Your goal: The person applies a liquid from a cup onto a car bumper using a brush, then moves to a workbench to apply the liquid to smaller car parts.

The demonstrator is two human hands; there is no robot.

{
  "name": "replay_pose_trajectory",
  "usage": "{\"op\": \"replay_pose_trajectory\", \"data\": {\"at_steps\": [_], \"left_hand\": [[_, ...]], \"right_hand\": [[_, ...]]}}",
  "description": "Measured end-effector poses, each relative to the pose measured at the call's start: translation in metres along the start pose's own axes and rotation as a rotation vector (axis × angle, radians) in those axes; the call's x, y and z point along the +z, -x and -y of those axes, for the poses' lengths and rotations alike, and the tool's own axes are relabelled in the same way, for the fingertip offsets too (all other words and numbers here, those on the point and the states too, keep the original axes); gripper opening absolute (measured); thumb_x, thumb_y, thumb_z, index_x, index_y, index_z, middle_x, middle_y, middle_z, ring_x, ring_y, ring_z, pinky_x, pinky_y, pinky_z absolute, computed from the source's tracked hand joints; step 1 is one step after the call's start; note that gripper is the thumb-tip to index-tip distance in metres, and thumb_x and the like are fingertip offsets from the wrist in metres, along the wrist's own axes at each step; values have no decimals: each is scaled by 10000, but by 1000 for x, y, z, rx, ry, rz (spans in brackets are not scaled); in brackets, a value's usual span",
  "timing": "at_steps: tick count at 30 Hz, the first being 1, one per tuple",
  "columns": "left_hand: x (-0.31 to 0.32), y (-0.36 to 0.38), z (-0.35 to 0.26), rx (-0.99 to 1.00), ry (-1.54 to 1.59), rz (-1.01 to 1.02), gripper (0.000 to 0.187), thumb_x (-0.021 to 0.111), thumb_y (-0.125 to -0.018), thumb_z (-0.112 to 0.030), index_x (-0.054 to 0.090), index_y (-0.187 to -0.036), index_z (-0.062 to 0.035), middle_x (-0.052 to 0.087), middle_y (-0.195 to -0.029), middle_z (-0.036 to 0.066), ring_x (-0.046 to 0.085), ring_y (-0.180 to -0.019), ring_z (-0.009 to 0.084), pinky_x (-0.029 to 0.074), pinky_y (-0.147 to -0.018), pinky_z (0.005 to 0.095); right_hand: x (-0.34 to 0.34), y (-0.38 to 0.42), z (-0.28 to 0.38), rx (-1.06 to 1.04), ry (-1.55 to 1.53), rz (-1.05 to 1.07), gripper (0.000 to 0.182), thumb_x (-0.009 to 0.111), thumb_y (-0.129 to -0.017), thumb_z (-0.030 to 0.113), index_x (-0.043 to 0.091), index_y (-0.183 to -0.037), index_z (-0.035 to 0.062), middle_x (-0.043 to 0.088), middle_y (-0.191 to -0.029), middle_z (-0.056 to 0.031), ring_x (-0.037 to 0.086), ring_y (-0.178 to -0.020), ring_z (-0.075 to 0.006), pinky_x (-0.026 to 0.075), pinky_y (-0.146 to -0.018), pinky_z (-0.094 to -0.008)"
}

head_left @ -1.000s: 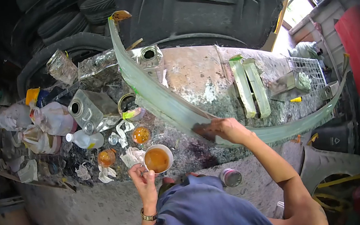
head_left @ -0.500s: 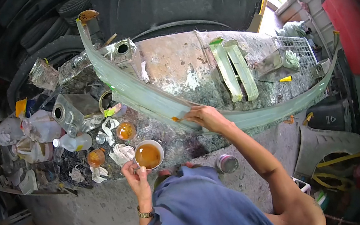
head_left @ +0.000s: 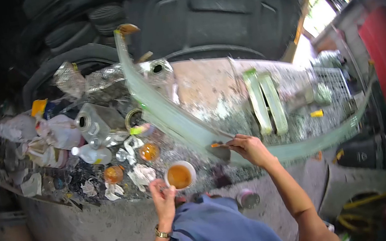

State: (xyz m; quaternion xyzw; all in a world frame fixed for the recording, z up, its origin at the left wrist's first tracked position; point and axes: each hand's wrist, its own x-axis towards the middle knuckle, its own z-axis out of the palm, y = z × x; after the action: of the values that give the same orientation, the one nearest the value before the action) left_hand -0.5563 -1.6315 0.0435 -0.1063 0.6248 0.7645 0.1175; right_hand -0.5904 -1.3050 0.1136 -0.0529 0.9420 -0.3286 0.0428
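Observation:
My left hand [head_left: 163, 194] pinches the rim of a white cup [head_left: 193, 179] holding amber liquid, over the table's front edge. In my right hand [head_left: 251, 150] is a small, thin tool with an orange tip [head_left: 215, 145]; its exact kind is too blurred to tell. The tip is over the middle of a long, curved, pale green translucent strip [head_left: 181, 122], which looks like a fibreglass car lip. My right fingers are closed around the tool, close to the strip's surface. Two shorter translucent pieces [head_left: 266, 102] lie beyond the strip.
Left of the cup are crumpled white paper [head_left: 142, 176], orange-filled containers [head_left: 149, 152], a white-capped bottle [head_left: 93, 154] and a metal can [head_left: 98, 122]. A wire basket [head_left: 331, 81] sits at the right. A small can [head_left: 248, 198] stands on the floor near my body.
The view has shifted, so the scene appears lower and farther right. Both hands keep their holds, and the orange tip stays near the same part of the strip.

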Motion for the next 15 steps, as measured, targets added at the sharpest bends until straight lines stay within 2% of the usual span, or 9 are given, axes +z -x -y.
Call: {"op": "replay_pose_trajectory", "data": {"at_steps": [4, 7, 8, 10, 12, 14, 15], "left_hand": [[-2, 0, -8, -43, 2, 6, 466, 643, -888, -105, 332, -1231, -51, 490, -1023, 72, 579, -785, 106, 512, -686, 226], [-9, -7, 5, 43, 59, -6, 474, 650, -883, -93, 331, -1229, -37, 502, -1017, 75, 580, -799, 100, 509, -689, 226], [-8, -8, 0, 46, 67, -24, 473, 660, -877, -87, 341, -1220, -28, 484, -982, 53, 517, -771, 64, 488, -686, 208], [-13, -12, 7, 47, 104, -27, 464, 660, -877, -82, 348, -1216, -29, 468, -965, 39, 469, -755, 53, 475, -687, 198], [-15, -16, 6, 43, 145, -26, 440, 657, -876, -64, 366, -1203, -28, 421, -925, 4, 351, -720, 38, 443, -693, 176], [-16, -17, -4, 19, 144, -22, 437, 656, -876, -63, 366, -1202, -25, 431, -936, 10, 365, -727, 38, 445, -698, 177], [-17, -18, -8, 6, 132, -19, 435, 655, -877, -63, 366, -1200, -22, 440, -946, 15, 379, -734, 38, 447, -703, 178]], "right_hand": [[2, -82, 57, -193, 19, -109, 209, 597, -887, 114, 674, -1077, 71, 566, -815, -131, 598, -789, -325, 485, -702, -413], [16, -147, 84, -384, 116, -137, 277, 567, -888, 136, 623, -1155, 92, 554, -882, -128, 595, -835, -310, 496, -714, -405], [20, -164, 93, -431, 149, -150, 305, 565, -873, 129, 609, -1171, 82, 544, -894, -125, 596, -850, -301, 499, -724, -404], [29, -195, 106, -486, 242, -148, 334, 559, -854, 116, 589, -1183, 64, 534, -897, -114, 598, -853, -290, 505, -729, -403], [35, -202, 107, -542, 332, -147, 364, 553, -835, 103, 570, -1194, 45, 524, -901, -104, 600, -856, -279, 511, -734, -402], [41, -200, 103, -594, 606, -119, 393, 544, -804, 75, 542, -1192, 13, 517, -926, -84, 607, -864, -251, 539, -703, -374], [45, -194, 98, -593, 613, -112, 393, 544, -804, 75, 542, -1192, 13, 517, -926, -84, 607, -864, -251, 539, -703, -374]]}}
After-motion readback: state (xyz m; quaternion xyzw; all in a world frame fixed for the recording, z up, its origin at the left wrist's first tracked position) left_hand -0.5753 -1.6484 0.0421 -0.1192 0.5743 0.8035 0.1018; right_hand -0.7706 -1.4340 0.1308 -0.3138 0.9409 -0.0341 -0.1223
